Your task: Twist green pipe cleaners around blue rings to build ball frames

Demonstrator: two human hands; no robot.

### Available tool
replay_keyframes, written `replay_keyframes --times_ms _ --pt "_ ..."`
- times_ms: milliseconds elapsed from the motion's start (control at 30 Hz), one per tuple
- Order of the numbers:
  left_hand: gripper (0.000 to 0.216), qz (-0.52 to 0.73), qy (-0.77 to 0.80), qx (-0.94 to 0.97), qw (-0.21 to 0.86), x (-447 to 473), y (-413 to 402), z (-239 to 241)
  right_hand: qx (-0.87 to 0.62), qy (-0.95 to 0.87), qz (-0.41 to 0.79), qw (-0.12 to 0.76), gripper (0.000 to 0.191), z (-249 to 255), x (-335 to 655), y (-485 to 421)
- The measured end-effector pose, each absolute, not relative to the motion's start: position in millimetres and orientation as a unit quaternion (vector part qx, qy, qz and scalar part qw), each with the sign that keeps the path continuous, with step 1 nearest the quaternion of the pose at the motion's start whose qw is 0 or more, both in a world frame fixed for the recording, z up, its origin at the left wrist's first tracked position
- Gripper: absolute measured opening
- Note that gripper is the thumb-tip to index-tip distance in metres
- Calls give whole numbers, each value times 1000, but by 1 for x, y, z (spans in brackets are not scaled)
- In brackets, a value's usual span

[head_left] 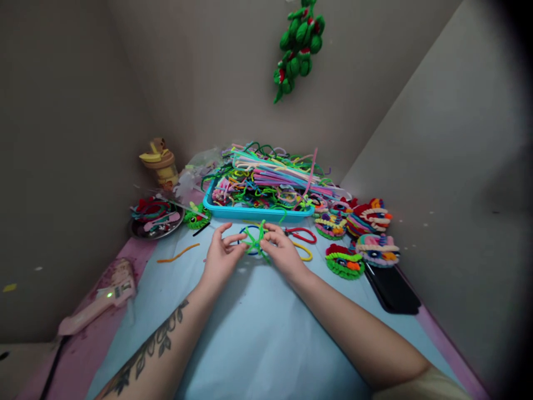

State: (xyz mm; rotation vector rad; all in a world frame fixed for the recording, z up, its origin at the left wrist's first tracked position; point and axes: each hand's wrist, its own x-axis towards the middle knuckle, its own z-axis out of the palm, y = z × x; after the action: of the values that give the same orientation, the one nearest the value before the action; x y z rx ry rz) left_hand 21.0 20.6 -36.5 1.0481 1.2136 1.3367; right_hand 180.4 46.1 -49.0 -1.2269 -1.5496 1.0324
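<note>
My left hand and my right hand meet over the pale blue table, both pinching a tangle of green pipe cleaners. The left thumb and forefinger grip its left end, the other fingers spread. The right fingers are curled around its right side. A blue pipe cleaner ring lies under the green piece. Just behind stands a blue tray heaped with several coloured pipe cleaners.
Finished pipe cleaner figures lie at the right beside a black phone. A metal dish of scraps and a yellow toy stand at the left. A pink glue gun lies near the left edge. A green ornament hangs on the wall.
</note>
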Motion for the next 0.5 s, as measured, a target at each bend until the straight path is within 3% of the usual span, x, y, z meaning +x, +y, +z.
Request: replay_keyframes --times_ms 167,500 --pt "17 552 560 522 331 20 17 -32 -512 -591 405 473 16 -52 179 47" --pt "10 460 563 596 341 29 14 -38 -503 -577 393 509 16 -55 175 45"
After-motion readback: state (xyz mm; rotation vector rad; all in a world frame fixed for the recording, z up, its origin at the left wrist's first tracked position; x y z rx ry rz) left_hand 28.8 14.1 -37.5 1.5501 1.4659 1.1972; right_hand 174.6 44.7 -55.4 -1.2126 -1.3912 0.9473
